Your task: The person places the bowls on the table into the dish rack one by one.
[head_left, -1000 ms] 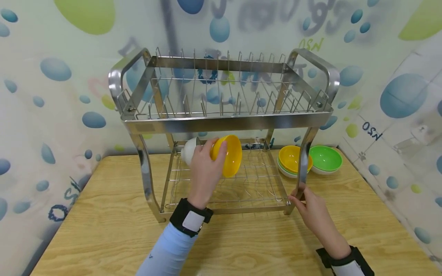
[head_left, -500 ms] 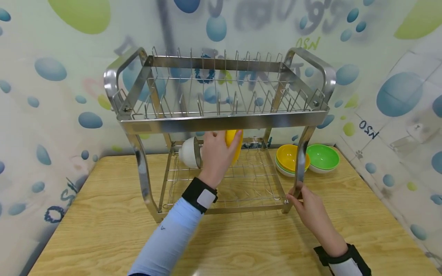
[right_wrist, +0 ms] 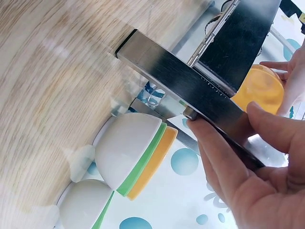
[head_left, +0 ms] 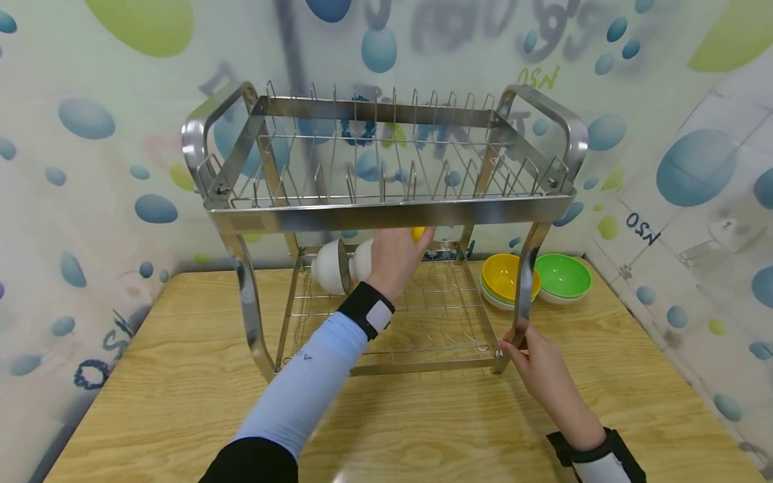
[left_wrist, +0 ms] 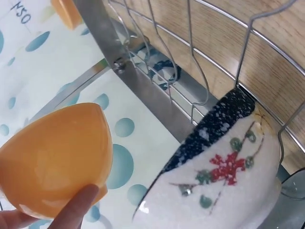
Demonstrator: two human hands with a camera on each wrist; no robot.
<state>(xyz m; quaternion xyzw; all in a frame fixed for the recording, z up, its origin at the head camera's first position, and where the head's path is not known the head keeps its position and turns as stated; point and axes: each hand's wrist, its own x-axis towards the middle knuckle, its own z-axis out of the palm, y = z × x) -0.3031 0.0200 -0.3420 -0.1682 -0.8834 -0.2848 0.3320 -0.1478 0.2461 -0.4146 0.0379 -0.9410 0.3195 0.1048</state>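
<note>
My left hand (head_left: 398,261) reaches under the upper tier of a two-tier metal dish rack (head_left: 386,216). It pinches a yellow bowl (left_wrist: 62,157) by the base, thumb on the outside; in the head view the hand and rack hide most of this bowl. Left of the hand, a white bowl (head_left: 329,268) stands on its side on the lower tier, with another white bowl (head_left: 362,260) beside it. Up close, one shows a red flower and a dark blue speckled band. My right hand (head_left: 546,376) grips the rack's front right leg (right_wrist: 181,78) near its foot.
A stack of bowls (head_left: 501,276), yellow on top of green and white, sits right of the rack. Beside it is a green bowl (head_left: 563,275) in a white one. The wooden table (head_left: 435,422) meets a patterned wall (head_left: 121,215) behind.
My left hand has carried the yellow bowl rightward and deeper beneath the upper tier, and the second white bowl has come into sight. My right hand keeps its grip on the leg.
</note>
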